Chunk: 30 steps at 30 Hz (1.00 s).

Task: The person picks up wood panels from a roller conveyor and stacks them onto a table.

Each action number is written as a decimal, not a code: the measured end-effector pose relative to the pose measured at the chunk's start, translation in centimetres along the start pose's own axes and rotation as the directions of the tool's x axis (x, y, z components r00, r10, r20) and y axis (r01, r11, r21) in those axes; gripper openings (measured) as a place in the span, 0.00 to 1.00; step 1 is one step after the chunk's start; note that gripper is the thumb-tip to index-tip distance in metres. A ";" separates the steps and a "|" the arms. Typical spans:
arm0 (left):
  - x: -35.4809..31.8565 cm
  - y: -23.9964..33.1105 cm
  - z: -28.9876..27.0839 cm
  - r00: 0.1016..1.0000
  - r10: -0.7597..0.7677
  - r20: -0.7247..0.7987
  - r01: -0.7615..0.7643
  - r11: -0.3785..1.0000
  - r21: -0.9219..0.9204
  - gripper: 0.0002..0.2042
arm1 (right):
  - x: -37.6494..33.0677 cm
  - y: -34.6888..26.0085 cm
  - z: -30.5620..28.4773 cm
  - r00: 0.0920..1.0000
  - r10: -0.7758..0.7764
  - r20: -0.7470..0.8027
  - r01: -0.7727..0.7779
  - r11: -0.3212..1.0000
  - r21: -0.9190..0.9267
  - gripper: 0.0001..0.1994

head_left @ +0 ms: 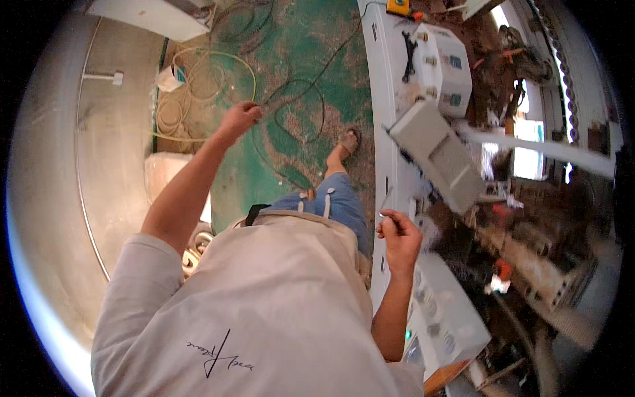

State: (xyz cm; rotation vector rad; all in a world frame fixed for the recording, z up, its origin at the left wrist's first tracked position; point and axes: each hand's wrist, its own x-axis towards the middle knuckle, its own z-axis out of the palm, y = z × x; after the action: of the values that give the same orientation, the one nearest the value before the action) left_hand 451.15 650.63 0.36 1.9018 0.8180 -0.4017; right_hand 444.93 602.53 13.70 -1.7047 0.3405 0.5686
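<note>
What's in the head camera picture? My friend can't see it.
A person's right hand pinches a thin object beside a long white surface and cluttered machinery. The left hand is held out over a green floor with coiled hoses or cables.

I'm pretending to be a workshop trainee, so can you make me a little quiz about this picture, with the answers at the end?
1. Which one holds a slim object: the left hand or the right hand?
2. True or false: the dark wrench lies on a white surface.
3. Fill in: the shorts are ____.

Key: 1. right hand; 2. true; 3. blue.
</note>
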 end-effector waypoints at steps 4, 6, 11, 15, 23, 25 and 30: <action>9.6 10.6 7.6 0.971 0.043 0.235 -0.087 0.979 0.183 0.18 | 9.8 -5.4 0.7 0.999 -0.030 0.036 0.038 0.973 -0.229 0.10; 14.7 17.0 11.0 0.921 0.156 0.358 -0.309 0.851 0.423 0.19 | 13.2 -8.6 0.5 0.993 -0.116 -0.010 0.110 0.961 -0.254 0.10; 25.6 32.9 22.0 0.853 0.384 0.353 -0.517 0.714 0.472 0.16 | 17.5 -14.0 -0.3 0.946 -0.121 -0.300 0.026 0.953 -0.302 0.08; 36.8 40.6 29.5 0.763 0.578 0.290 -0.612 0.500 0.613 0.13 | 20.2 -17.6 2.3 0.879 0.048 -0.475 -0.164 0.965 -0.206 0.05; 52.9 41.3 37.1 0.654 0.226 0.722 -0.727 -0.077 0.683 0.17 | 22.2 -24.9 11.5 0.640 0.413 -0.648 -0.397 0.900 0.181 0.07; 54.3 41.6 38.0 0.636 0.254 0.729 -0.743 -0.056 0.667 0.17 | 23.3 -26.6 12.1 0.590 0.405 -0.698 -0.364 0.906 0.218 0.07; 42.9 48.8 32.5 0.686 0.288 0.668 -0.727 0.287 0.624 0.18 | 26.6 -30.6 11.4 0.486 0.382 -0.786 -0.232 0.923 0.306 0.08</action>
State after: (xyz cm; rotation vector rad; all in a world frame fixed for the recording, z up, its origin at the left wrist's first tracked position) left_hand 518.09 623.65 -7.60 2.7060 -0.5533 -0.8956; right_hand 480.91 622.34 23.07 -1.6574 1.3921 -0.1015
